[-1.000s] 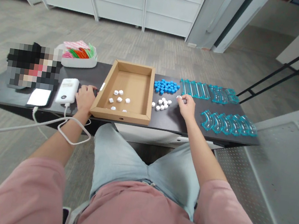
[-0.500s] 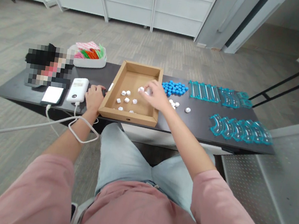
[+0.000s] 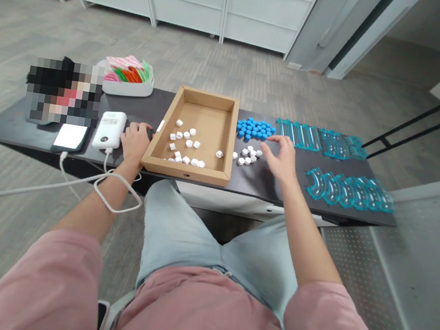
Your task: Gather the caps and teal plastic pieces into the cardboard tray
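A shallow cardboard tray [image 3: 214, 104] sits on the black table [image 3: 259, 176] and holds several small white hexagonal pieces [image 3: 185, 140]. More white pieces [image 3: 247, 155] lie on the table just right of the tray. My right hand [image 3: 282, 155] hovers beside that loose pile with its fingers spread and nothing in them. My left hand [image 3: 135, 140] rests on the table against the tray's left wall, fingers curled; whether anything is under them is hidden.
A cluster of blue hexagonal pieces [image 3: 254, 128] lies behind the white pile. Clear teal curved pieces [image 3: 349, 188] and straight ones [image 3: 315, 137] line the right side. A white power bank [image 3: 109, 130] with cable, a phone [image 3: 69, 137] and a white bin of coloured strips [image 3: 128, 77] are on the left.
My right hand went from the table's right of the pile to over the tray, then came back to the loose white pile, now spread. More white pieces lie in the tray.
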A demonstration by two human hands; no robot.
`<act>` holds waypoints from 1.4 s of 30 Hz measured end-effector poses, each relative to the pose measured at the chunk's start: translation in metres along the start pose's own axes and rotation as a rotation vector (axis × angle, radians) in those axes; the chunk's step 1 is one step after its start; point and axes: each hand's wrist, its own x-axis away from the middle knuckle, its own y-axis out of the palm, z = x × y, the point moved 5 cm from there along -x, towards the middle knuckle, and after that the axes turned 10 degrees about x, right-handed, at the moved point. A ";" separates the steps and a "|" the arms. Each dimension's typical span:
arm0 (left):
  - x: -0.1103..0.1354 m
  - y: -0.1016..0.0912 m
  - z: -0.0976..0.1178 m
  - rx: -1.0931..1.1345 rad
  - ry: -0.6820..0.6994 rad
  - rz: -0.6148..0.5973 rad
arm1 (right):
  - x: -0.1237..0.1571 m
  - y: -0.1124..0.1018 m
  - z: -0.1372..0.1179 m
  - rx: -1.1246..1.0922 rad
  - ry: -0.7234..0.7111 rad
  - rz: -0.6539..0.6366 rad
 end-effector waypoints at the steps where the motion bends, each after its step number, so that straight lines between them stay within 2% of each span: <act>1: 0.000 0.000 0.000 -0.001 -0.003 -0.005 | 0.010 -0.001 0.015 0.033 0.030 -0.023; 3: 0.000 -0.001 0.000 -0.003 -0.004 -0.013 | 0.028 0.002 0.033 0.078 0.031 -0.110; 6: 0.001 -0.002 0.002 -0.007 -0.010 -0.015 | 0.040 0.018 0.033 0.084 -0.050 -0.259; 13: 0.002 -0.002 0.002 0.000 -0.010 -0.002 | 0.011 0.057 -0.018 0.052 -0.221 -0.403; 17: 0.000 -0.001 0.000 -0.005 -0.004 -0.007 | 0.002 0.068 -0.040 0.076 -0.281 -0.432; 22: -0.001 0.001 -0.001 -0.010 0.009 0.015 | 0.007 0.067 -0.051 0.130 -0.360 -0.393; 27: -0.001 0.001 -0.001 0.001 0.000 0.010 | 0.009 0.066 -0.051 0.184 -0.330 -0.336; 31: 0.001 -0.001 0.001 0.015 0.003 0.003 | 0.004 0.067 -0.038 0.119 -0.216 -0.252; 37: 0.003 -0.003 0.004 0.006 -0.001 -0.014 | -0.012 0.060 -0.020 -0.226 0.043 -0.054; 40: 0.004 -0.003 0.004 0.011 0.001 -0.016 | -0.025 0.053 -0.039 -0.382 0.060 0.025; 42: 0.003 -0.003 0.004 0.020 0.001 -0.011 | -0.034 0.048 -0.068 -0.424 -0.027 0.041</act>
